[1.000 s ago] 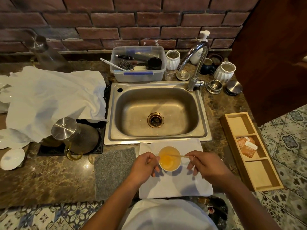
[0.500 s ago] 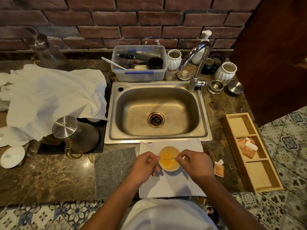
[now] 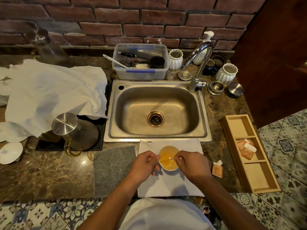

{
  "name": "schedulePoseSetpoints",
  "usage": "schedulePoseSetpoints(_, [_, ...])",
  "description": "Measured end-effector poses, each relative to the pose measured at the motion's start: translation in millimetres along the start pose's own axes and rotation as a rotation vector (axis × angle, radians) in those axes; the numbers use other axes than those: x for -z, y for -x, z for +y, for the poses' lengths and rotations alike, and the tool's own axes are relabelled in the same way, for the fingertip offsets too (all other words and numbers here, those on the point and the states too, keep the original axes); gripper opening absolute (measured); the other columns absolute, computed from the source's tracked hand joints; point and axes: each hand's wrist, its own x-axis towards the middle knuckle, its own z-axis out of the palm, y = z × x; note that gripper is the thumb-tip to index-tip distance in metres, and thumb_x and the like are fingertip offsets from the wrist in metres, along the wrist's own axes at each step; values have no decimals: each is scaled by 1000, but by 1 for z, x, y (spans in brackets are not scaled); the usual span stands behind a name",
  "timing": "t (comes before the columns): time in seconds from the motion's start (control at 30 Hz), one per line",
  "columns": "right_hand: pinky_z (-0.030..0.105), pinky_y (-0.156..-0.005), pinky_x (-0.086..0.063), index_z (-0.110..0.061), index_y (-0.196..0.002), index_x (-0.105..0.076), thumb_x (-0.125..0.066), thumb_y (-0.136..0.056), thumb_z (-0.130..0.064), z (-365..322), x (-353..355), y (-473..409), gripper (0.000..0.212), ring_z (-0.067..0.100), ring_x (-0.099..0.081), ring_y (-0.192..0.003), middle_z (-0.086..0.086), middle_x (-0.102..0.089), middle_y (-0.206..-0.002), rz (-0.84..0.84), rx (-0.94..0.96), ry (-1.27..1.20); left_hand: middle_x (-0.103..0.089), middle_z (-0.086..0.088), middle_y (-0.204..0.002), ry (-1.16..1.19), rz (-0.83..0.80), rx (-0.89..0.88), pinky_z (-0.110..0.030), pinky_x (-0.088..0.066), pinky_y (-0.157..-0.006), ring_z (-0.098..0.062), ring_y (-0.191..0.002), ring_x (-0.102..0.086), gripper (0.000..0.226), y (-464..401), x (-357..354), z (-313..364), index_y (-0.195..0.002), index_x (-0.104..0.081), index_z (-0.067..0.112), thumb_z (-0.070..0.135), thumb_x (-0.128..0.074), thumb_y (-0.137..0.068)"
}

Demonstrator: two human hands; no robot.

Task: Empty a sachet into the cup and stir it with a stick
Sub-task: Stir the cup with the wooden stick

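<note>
A small white cup (image 3: 169, 168) of amber liquid stands on a white napkin (image 3: 167, 185) in front of the sink. My left hand (image 3: 144, 165) grips the cup's left rim. My right hand (image 3: 191, 165) is at the cup's right rim, its fingers pinched on a thin stick (image 3: 171, 157) that dips into the liquid. A torn orange sachet (image 3: 217, 169) lies on the counter right of my right hand.
A steel sink (image 3: 156, 112) with a tap (image 3: 197, 63) lies behind the cup. At the right a wooden tray (image 3: 249, 153) holds more sachets (image 3: 245, 148). A grey mat (image 3: 113, 168) lies on the left, with a glass jug (image 3: 71, 130) and a white cloth (image 3: 53, 95) beyond it.
My right hand has moved left, closer to the cup's rim, with the stick in the liquid. The torn sachet on the counter has come into view. My left hand stays on the cup.
</note>
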Motion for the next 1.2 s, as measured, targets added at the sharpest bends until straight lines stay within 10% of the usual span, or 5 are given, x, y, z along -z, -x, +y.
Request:
schedulePoseSetpoints(0.27, [33,-77,-59,-29,-117,-71,-53,-100,-47,-3,13,-17,31,17,-72,-85,-4,-79,-100,74,144,102,-72,-4,-63,0,0,11,-17,-43,-42,-5,-42,-56,25,-2,0,-1,-89,-65,-1,20,-62,-101])
schedulePoseSetpoints(1.2, [24,-68,-52,-30,-109,-68,-52,-98,-46,5,11,-2,25,13,-65,-76,-6,-75,-93,34,178,174,-73,-3,-62,20,0,-8,-18,-46,-45,-8,-43,-58,26,-3,-1,-6,-87,-65,2,23,-63,-101])
